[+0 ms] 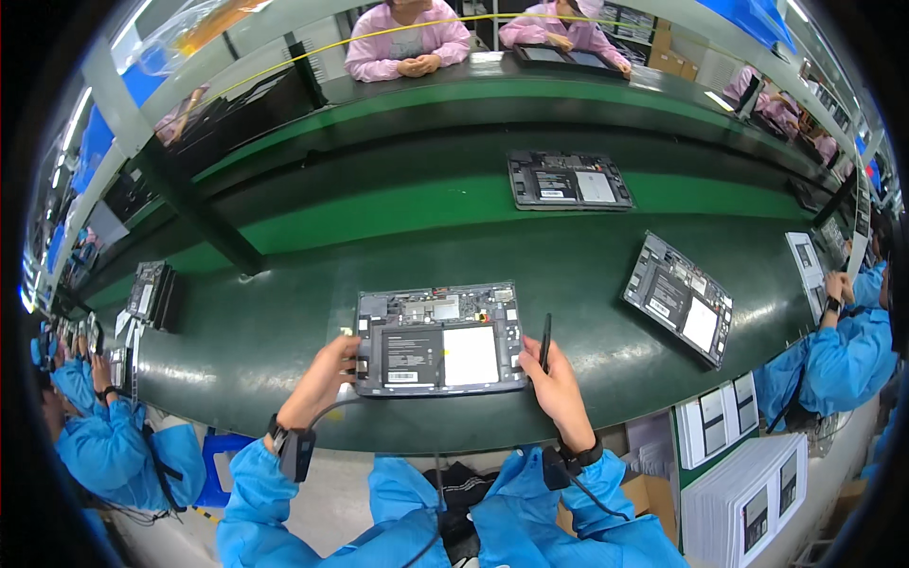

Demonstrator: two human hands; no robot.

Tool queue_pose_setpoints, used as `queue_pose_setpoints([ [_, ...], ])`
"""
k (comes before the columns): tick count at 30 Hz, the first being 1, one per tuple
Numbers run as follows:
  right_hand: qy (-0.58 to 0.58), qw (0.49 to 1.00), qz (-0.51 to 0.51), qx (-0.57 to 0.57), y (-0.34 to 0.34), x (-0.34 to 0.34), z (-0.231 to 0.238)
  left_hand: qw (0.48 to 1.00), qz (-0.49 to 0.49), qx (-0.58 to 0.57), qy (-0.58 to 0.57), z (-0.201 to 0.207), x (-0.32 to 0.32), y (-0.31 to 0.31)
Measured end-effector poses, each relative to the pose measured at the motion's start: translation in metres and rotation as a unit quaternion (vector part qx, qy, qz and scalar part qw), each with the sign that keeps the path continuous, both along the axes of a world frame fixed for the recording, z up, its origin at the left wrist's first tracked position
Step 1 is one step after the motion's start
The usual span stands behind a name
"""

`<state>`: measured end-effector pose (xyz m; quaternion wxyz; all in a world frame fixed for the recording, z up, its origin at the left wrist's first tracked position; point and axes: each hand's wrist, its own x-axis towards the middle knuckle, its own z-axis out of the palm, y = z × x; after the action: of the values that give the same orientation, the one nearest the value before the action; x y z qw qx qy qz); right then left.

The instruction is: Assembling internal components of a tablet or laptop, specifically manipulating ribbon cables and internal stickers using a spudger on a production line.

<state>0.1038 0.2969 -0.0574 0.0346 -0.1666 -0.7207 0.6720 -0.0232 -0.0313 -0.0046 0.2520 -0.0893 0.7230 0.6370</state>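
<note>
An opened tablet (431, 341) lies before me on the green bench, its circuit board and connectors along the far side. A black battery and a white panel fill its nearer half. At its left edge, my left hand (327, 377) grips the frame between thumb and fingers. My right hand (557, 390) is closed around a slim black pen-like tool (546, 339) that points upward. That hand's thumb also touches the tablet's right edge. Whether the tool is a pen or tweezers I cannot make out.
Another opened tablet (680, 301) lies tilted to the right; one more (570, 182) sits on the bright green strip beyond. Stacked units (150, 295) stand at left. White trays (743, 502) are piled below right. Co-workers in blue sit either side, others in pink opposite.
</note>
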Motion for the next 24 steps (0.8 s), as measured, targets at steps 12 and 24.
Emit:
queue_pose_setpoints([
  [12,0.140,0.985,-0.090,-0.037,0.004,-0.186,0.021,0.973,0.027,0.155,0.171,-0.004,-0.178,0.034],
  [24,0.121,0.983,0.014,0.137,0.009,-0.389,-0.021,0.782,-0.074,-0.535,0.309,-0.094,-0.416,-0.015],
])
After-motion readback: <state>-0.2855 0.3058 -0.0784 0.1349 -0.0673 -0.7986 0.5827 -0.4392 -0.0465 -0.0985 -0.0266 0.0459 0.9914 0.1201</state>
